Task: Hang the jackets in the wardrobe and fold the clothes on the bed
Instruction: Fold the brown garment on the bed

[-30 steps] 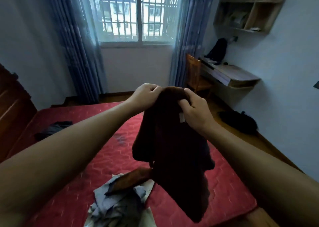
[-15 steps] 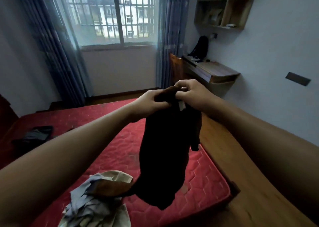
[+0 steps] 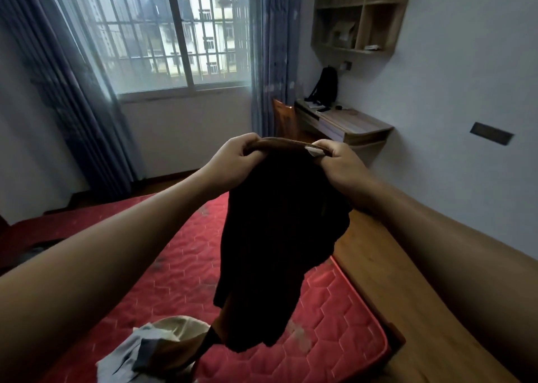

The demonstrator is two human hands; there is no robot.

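Both hands, left (image 3: 236, 156) and right (image 3: 339, 161), are gripping a dark garment's (image 3: 276, 237) ribbed brown edge above the quilted red bed (image 3: 334, 318), its folds lost in shadow

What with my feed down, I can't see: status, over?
Left grip, right grip hold garment by top edge. Garment hangs over bed, unfolded. Pile on bed near hem.
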